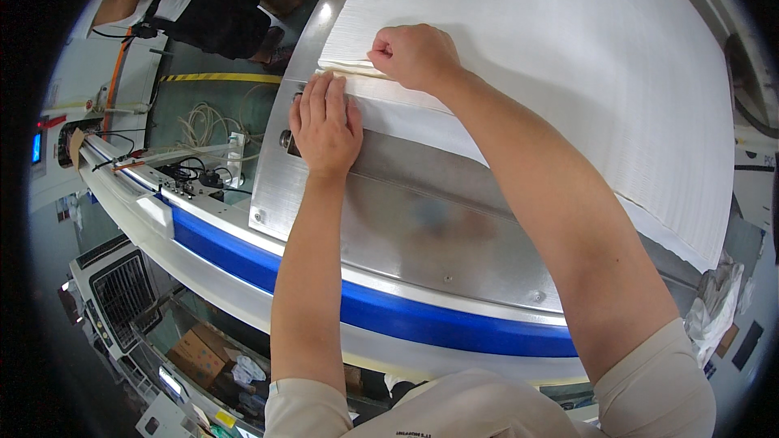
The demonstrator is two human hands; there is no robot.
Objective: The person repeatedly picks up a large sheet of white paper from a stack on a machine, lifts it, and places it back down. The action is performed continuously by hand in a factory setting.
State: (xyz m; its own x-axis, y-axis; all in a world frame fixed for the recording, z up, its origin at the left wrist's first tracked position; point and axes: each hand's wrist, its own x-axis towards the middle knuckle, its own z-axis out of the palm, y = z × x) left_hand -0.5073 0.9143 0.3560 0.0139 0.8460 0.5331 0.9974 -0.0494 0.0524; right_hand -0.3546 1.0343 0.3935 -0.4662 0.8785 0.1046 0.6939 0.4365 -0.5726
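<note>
A wide stack of white fabric layers covers most of the metal table. At its front left corner, my left hand lies palm down, fingertips on the fabric's edge and thumb a little apart. Just beyond and to the right, my right hand is curled into a fist on the stack. Its thumb and forefinger close at the loose front edge of the layers, which looks slightly lifted and creased there. My palm hides exactly how much cloth is between the fingers.
A blue strip and white rail run along the table's near side. Cables lie coiled on the floor at left. A person in dark clothing stands at upper left. A cardboard box sits lower left, and crumpled white material hangs at right.
</note>
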